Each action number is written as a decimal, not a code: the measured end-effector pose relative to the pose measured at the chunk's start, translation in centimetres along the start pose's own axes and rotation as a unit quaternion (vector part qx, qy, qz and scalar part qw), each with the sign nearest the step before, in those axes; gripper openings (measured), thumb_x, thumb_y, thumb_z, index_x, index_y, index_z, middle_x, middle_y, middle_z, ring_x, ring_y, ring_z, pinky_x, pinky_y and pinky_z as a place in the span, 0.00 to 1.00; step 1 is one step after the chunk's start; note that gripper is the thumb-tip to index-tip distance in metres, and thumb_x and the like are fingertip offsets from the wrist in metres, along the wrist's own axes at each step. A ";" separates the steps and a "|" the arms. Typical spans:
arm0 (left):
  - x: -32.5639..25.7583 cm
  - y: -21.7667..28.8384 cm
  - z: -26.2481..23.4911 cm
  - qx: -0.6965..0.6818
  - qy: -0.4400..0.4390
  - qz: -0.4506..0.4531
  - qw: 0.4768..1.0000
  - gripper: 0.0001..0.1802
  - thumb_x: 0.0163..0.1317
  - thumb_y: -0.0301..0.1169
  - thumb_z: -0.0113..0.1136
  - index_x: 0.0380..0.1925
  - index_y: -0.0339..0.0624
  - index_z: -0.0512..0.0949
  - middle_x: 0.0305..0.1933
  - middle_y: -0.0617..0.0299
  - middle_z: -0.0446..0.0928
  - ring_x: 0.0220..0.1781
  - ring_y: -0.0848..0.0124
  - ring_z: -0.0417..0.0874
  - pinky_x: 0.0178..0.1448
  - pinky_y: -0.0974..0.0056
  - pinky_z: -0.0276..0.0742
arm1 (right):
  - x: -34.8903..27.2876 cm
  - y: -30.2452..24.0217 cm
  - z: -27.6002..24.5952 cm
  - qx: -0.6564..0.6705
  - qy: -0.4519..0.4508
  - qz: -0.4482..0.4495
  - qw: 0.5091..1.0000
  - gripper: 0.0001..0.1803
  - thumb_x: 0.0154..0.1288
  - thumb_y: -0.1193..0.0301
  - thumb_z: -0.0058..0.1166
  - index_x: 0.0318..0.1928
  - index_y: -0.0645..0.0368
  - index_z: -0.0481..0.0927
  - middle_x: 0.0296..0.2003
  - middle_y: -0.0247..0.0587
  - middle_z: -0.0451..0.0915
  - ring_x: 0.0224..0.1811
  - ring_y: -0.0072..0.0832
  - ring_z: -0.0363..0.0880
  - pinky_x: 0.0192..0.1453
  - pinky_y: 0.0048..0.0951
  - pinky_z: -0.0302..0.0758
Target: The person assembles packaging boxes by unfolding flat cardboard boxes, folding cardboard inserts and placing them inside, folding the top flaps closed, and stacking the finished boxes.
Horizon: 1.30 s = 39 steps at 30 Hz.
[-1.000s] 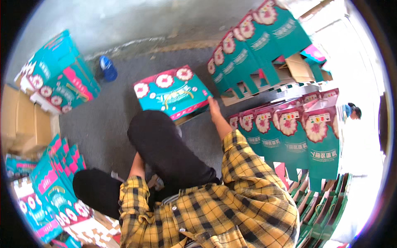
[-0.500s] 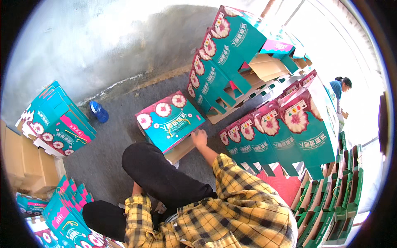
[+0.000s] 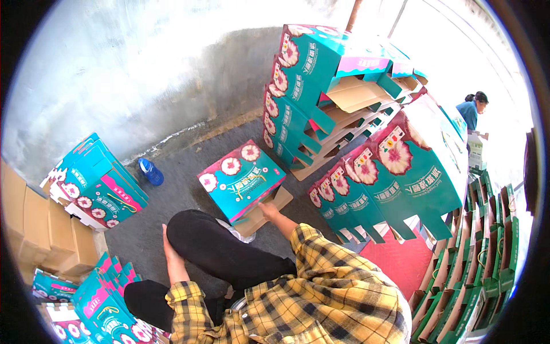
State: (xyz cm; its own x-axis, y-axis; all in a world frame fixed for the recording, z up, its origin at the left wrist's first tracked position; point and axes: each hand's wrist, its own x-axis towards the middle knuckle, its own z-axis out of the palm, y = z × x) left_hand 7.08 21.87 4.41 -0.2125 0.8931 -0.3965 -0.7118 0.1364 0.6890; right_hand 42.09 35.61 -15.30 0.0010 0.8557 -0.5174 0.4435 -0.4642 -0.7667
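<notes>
In front of me on the floor lies a teal and maroon cardboard box with round fruit pictures and a gold cord handle on top. Its near side is open, and a brown flap sticks out there. My right hand is closed at the box's near edge, beside this flap; its fingertips are partly hidden. Beside my bent knee, my left hand is held flat with its fingers straight, holding nothing. A whitish piece of plastic shows between the knee and the box.
Stacked teal boxes stand at the back right, with another row nearer. Flattened boxes and brown cartons are on the left. A blue bottle-like object is near the wall. Green trays and a person are at right.
My left hand has come out from behind my leg to beside the knee. My right hand has moved down slightly along the box's near side, and the brown flap now stands out farther.
</notes>
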 end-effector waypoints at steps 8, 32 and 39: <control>-6.1 4.5 5.0 0.386 -0.024 0.289 0.876 0.24 0.66 0.44 0.48 0.52 0.36 0.73 0.58 0.54 0.72 0.61 0.60 0.70 0.66 0.59 0.60 | -0.7 2.3 0.1 0.149 -0.030 0.127 0.980 0.25 0.63 0.47 0.49 0.43 0.58 0.71 0.31 0.40 0.73 0.29 0.29 0.73 0.28 0.33 0.70; -8.3 5.5 7.0 0.771 0.077 0.385 0.501 0.16 0.56 0.31 0.58 0.45 0.38 0.76 0.52 0.53 0.74 0.57 0.53 0.71 0.61 0.51 0.63 | 4.6 -2.1 7.6 0.456 -0.025 0.183 0.871 0.40 0.43 0.34 0.60 0.51 0.46 0.71 0.43 0.39 0.75 0.44 0.35 0.72 0.50 0.46 0.69; -7.9 6.2 7.3 0.773 0.065 0.370 0.512 0.17 0.55 0.29 0.57 0.45 0.36 0.76 0.53 0.52 0.74 0.58 0.52 0.71 0.62 0.51 0.62 | 9.2 -3.1 5.6 0.478 -0.017 0.218 0.851 0.36 0.46 0.36 0.60 0.50 0.45 0.73 0.42 0.37 0.76 0.43 0.36 0.73 0.48 0.47 0.71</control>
State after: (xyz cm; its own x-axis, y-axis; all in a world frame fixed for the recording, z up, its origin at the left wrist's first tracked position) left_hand 9.25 18.81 16.20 -0.1563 0.9231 0.3515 0.9534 0.0481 0.2977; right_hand 35.74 43.64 -19.75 -0.0550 0.5551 -0.8300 -0.5244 -0.7234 -0.4491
